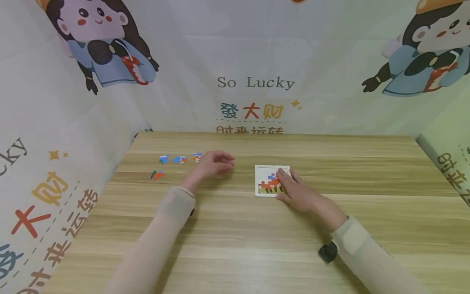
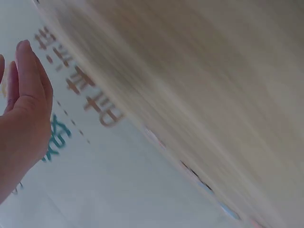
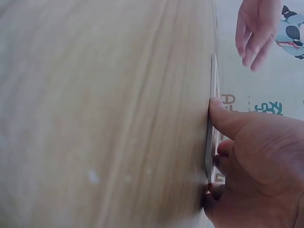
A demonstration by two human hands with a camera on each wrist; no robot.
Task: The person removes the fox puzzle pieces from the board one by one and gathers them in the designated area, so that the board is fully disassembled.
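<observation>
A small white-framed jigsaw puzzle board (image 1: pixel 260 169) lies flat on the wooden table, with orange, blue and green pieces set in its lower part. My right hand (image 1: pixel 299 192) holds the board at its right side, the thumb at the near edge (image 3: pixel 266 161) and a finger lying over the picture. To the left of the board, my left hand (image 1: pixel 216 163) hovers over the table with loosely bent fingers; I see nothing in it. Loose jigsaw pieces lie left of that hand, among them a blue-and-green piece (image 1: pixel 163 159) and a red-and-green piece (image 1: pixel 158 174).
The wood-grain table (image 1: pixel 257 245) ends at the back against a printed cloth (image 1: pixel 257 53), which also hangs along the left and right sides. A dark wrist camera (image 1: pixel 328 252) hangs under the right sleeve.
</observation>
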